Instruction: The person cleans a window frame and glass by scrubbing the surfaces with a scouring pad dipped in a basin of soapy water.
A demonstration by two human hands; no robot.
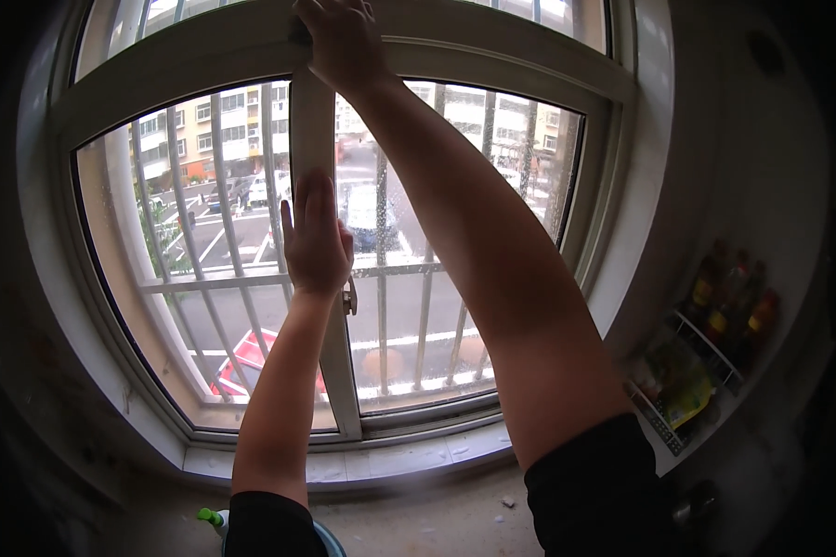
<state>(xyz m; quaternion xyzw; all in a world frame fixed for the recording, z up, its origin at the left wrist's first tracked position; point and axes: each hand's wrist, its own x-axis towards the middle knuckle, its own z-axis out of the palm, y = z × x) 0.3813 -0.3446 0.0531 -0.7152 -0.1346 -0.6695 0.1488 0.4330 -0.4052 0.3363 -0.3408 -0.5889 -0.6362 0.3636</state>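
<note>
My left hand [315, 240] lies flat against the middle upright [312, 125] of a sliding window, fingers pointing up. A small window latch [350, 298] sits on the upright just below that hand. Higher up, at the top edge of the view, my right hand [345, 45] is bent against the upper crossbar [460, 31] of the frame. A small dark item [299, 31], too dim to name, shows under its fingers. Water drops speckle the right glass pane [404, 230]; through the left pane [188, 334] the outside is clearer.
Metal security bars [216, 284] stand outside the glass, above a street with parked cars. Below runs a tiled sill [404, 456]. A green-topped pump bottle [211, 516] and a blue basin rim [329, 536] are beside my left sleeve. A wall rack [710, 341] at right holds bottles and packets.
</note>
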